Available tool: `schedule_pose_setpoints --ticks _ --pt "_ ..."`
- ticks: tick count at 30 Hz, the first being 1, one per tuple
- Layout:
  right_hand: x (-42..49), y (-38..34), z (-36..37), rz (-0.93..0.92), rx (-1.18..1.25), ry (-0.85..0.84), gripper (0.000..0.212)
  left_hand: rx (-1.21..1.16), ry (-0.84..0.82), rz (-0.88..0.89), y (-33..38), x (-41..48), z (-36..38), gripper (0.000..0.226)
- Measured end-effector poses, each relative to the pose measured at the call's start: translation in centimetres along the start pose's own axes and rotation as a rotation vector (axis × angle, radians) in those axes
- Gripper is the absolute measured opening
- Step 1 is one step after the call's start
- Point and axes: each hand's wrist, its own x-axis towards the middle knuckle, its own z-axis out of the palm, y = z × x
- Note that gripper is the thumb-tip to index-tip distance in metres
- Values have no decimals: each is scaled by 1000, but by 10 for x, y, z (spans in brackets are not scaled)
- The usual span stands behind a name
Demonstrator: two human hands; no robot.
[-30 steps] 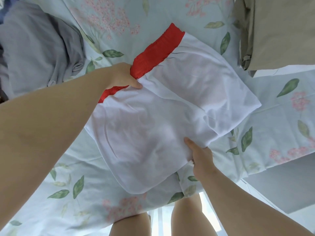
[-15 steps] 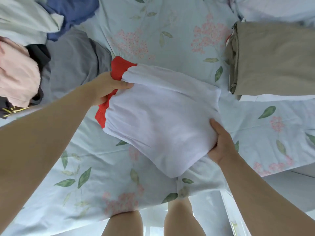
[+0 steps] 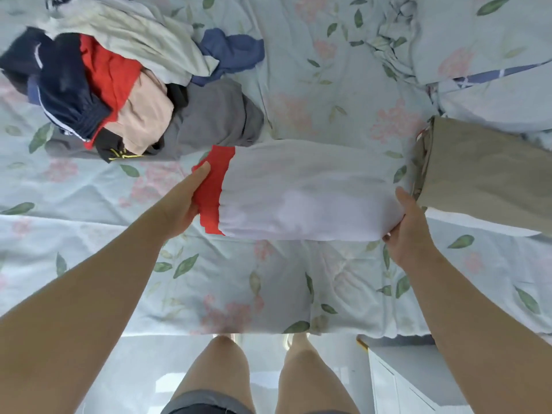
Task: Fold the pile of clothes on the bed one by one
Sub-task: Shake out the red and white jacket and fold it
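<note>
White folded garment, ends gripped by left hand, right hand

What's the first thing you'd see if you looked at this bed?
The white garment with a red band stands out, stretched across the middle of the bed, with the left hand holding its red end and the right hand gripping the other. Next comes the jumbled pile of clothes at the upper left. A folded khaki garment lies at the right.
</note>
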Motion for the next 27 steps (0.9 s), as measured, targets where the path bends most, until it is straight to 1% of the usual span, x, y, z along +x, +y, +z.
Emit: schedule_pose_setpoints --ticks 2,4,5,7,8,10,12,15,16,18,21,22,23,25,26,27 --pt "-6 34 -14 98 -102 45 31 16 36 -133 -36 -20 -11 39" --pt "-13 69 -28 220 -247 97 46 46 65 -271 -75 -40 -21 42" --pt "-16 85 -36 281 -324 105 49 92 86 -338 -93 -50 -25 42" --pt "-26 115 -51 384 -459 114 42 218 121 -482 -128 -69 -30 51" --pt "-30 128 -58 425 -521 117 39 274 123 -549 -143 -78 -32 49" --pt "-35 149 -69 469 -636 105 39 326 148 -626 -169 -92 -34 30" --pt "-38 163 -74 450 -724 82 41 315 203 -639 -186 -100 -32 24" --pt "-32 175 -73 398 -795 67 44 266 262 -607 -197 -93 -32 25" --pt "-29 177 -71 389 -796 49 43 279 289 -590 -201 -85 -34 31" --pt "-20 181 -65 375 -765 14 46 354 357 -547 -209 -70 -37 56" --pt "-4 190 -59 330 -695 57 69 413 422 -532 -215 -49 -36 89" --pt "1 192 -57 306 -681 68 74 417 426 -545 -215 -43 -34 98" --pt "6 195 -55 300 -643 78 78 424 422 -556 -215 -39 -32 102" --pt "13 198 -50 291 -561 85 88 424 393 -574 -217 -34 -29 97" --pt "15 200 -49 294 -546 89 93 429 373 -590 -218 -33 -29 89" --pt "16 201 -48 304 -548 100 93 430 348 -608 -219 -33 -27 78"
